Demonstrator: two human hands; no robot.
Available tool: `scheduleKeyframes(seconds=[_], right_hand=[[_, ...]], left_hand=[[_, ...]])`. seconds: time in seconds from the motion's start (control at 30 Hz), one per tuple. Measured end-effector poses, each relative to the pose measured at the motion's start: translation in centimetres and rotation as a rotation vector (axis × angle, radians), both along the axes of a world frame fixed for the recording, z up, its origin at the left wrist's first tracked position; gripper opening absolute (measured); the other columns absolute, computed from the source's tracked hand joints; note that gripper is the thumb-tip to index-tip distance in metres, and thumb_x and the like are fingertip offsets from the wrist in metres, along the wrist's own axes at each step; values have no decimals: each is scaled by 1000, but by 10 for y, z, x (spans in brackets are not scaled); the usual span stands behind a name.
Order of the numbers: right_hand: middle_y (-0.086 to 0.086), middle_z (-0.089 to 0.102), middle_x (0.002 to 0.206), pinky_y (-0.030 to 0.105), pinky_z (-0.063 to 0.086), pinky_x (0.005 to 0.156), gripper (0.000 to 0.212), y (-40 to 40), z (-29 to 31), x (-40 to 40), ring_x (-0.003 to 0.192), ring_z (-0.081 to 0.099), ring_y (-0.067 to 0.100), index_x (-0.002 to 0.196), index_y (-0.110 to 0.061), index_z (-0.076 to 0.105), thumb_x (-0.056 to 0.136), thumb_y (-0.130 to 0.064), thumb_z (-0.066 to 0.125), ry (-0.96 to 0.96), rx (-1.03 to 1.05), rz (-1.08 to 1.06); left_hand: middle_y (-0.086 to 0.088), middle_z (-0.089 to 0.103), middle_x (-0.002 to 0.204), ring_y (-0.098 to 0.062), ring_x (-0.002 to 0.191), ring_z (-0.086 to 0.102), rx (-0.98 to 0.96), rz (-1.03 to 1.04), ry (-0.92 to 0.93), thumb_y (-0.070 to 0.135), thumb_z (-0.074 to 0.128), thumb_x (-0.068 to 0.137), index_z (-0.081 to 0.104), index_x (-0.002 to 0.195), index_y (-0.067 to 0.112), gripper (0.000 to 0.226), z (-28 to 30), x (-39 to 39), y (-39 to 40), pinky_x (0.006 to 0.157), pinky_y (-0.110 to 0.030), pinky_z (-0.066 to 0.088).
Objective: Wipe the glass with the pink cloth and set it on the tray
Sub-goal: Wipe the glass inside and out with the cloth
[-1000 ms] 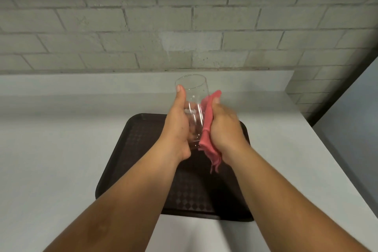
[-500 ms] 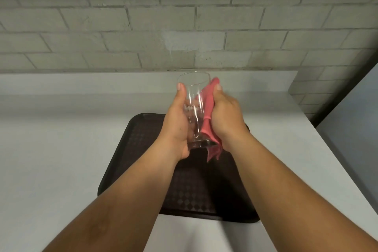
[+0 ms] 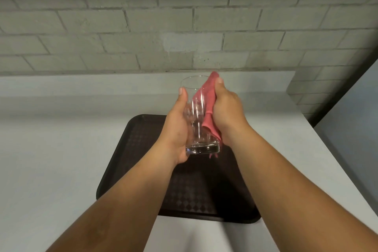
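Glass held up in the air over the far part of the dark tray, not touching it, tipped a little with the open top pointing far. Left hand wrapped round the left side, thumb lying up along the wall near the rim, heel of the palm by the thick bottom. Right hand pressing the pink cloth flat onto the right side, thumb on top of the cloth near the rim, a bit of cloth hanging down past the bottom. Tray lying flat on the white bench, brick wall behind.

Could slip: smooth glass, held mostly by one hand, so a hard rub from the right might push it out of the left palm and drop it onto the tray. Could also tip if put down crooked. Hanging cloth could get stuck under the bottom when setting down.

Hard to see: fingers of both hands, hidden behind the glass and cloth. Can't tell how clean the glass is, or if the inside is wiped. Near edge of the tray partly hidden by the arms
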State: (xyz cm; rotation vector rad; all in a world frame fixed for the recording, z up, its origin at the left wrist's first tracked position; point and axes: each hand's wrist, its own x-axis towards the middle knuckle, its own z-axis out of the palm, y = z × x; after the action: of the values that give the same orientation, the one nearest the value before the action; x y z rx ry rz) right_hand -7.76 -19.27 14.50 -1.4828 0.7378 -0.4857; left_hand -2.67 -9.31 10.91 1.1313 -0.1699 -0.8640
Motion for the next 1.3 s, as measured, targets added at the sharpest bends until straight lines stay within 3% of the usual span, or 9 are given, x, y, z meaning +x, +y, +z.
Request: scheduleKeyframes(seconds=[0.17, 0.3, 0.37, 0.47, 0.57, 0.9, 1.03, 1.13, 1.3], right_hand=[[23, 77, 103, 51, 60, 91, 57, 8, -17, -11, 92, 76, 37, 99, -18, 73, 105, -57, 32, 45, 88, 61], [-9, 63, 123, 26, 46, 96, 50, 26, -31, -23, 127, 60, 23, 141, -23, 55, 108, -50, 28, 46, -272, 159], [-1, 55, 146, 29, 44, 108, 59, 37, -38, -29, 141, 49, 24, 159, -19, 33, 107, -48, 29, 89, -419, 202], [13, 36, 165, 32, 33, 117, 70, 46, -38, -29, 149, 38, 28, 164, -11, 10, 107, -46, 31, 125, -548, 165], [15, 56, 142, 37, 47, 101, 62, 38, -24, -18, 129, 56, 33, 152, -9, 35, 105, -48, 33, 93, -556, 14], [1, 80, 74, 44, 62, 78, 54, 10, -14, -22, 77, 78, 27, 91, -20, 75, 106, -53, 35, 4, 116, 37], [-11, 68, 127, 35, 51, 102, 44, 33, -23, -36, 125, 63, 18, 136, -36, 59, 107, -51, 29, 48, -261, 170], [9, 38, 165, 42, 33, 122, 63, 44, -30, -37, 151, 36, 25, 164, -16, 20, 108, -44, 31, 115, -478, 169], [13, 23, 170, 47, 28, 124, 71, 53, -25, -34, 156, 24, 30, 164, -10, 6, 107, -40, 36, 129, -616, 98]], left_hand=[[-14, 86, 91, -31, 83, 84, 57, 86, 13, 85, 45, 92, 87, 104, 10, 87, 3, 0, -2, 65, -39, 67], [0, 67, 52, -36, 61, 80, 184, 219, 36, 82, 52, 91, 77, 113, 1, 87, 4, 5, -1, 63, -42, 70], [-10, 72, 66, -20, 64, 80, 232, 247, -18, 80, 50, 95, 76, 106, 5, 80, 6, 6, -2, 59, -32, 67], [-28, 77, 114, -35, 110, 77, 222, 217, -64, 77, 45, 99, 67, 137, 9, 81, 3, 4, 0, 96, -43, 62], [-14, 83, 120, -29, 110, 80, 196, 136, -117, 77, 40, 100, 73, 130, 16, 75, 1, -4, -1, 105, -54, 60], [-3, 79, 70, -19, 60, 78, -22, 21, -115, 67, 71, 77, 85, 92, 13, 59, 7, -6, 3, 55, -29, 62], [4, 64, 48, -12, 38, 63, 68, 152, -91, 68, 71, 85, 74, 50, 21, 59, 2, 0, 4, 42, -22, 52], [-3, 77, 71, -16, 63, 74, 187, 210, -171, 68, 59, 98, 80, 94, 9, 63, 2, 1, 4, 65, -32, 60], [-24, 75, 135, -36, 130, 71, 66, 51, -44, 76, 43, 99, 71, 137, 7, 84, 10, -8, 1, 121, -51, 46]])
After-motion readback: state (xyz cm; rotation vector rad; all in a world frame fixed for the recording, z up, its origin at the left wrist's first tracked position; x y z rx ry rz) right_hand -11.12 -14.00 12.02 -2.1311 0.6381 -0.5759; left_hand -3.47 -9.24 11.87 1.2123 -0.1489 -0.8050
